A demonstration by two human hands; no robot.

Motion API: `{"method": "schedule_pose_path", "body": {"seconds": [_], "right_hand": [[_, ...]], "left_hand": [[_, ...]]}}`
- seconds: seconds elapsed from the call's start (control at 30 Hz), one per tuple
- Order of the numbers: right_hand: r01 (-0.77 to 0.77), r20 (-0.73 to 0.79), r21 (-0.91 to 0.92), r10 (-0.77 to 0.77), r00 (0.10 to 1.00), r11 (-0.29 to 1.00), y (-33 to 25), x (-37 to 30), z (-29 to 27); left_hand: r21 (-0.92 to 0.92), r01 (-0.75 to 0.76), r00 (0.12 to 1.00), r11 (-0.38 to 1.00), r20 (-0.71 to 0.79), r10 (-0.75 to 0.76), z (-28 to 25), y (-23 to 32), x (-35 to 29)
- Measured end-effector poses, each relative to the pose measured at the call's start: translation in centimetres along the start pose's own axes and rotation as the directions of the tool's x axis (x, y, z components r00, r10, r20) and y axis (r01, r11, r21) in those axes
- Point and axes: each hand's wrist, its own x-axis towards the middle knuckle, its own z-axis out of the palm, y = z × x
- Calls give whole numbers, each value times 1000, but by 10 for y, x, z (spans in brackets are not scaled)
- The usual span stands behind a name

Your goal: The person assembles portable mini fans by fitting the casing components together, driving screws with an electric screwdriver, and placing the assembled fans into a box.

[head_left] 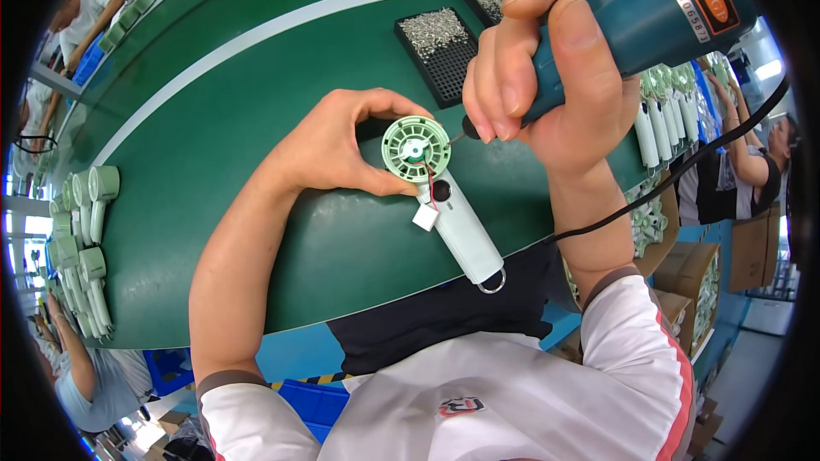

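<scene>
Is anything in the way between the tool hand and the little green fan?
Nothing visible blocks the right hand: only the tool it holds, with its thin bit, points at the green fan.

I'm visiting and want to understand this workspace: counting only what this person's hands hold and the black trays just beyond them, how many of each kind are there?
Handheld fan body: 1
Corded electric screwdriver: 1
Black trays of small metal pieces: 2
Total: 4
</scene>
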Motion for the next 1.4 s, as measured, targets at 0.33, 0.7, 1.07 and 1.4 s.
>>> {"method": "schedule_pose_path", "body": {"seconds": [0.33, 0.7, 1.07, 1.4], "right_hand": [[-180, -83, -225, 165, 983, 958, 6, -4, 22], [-10, 9, -318, 13, 1000, 948, 23, -11, 13], [-133, -30, -325, 130, 991, 936, 18, -8, 15], [-326, 4, -26, 327, 945, 945, 1, -11, 3]], "left_hand": [[133, -32, 999, 991, -8, 33, -5, 1, -5], [68, 95, 995, 993, -34, -93, 6, 27, -2], [66, 106, 994, 992, -31, -105, 0, 22, -2], [-20, -11, 997, 1000, 79, 13, -1, -3, 3]]}}
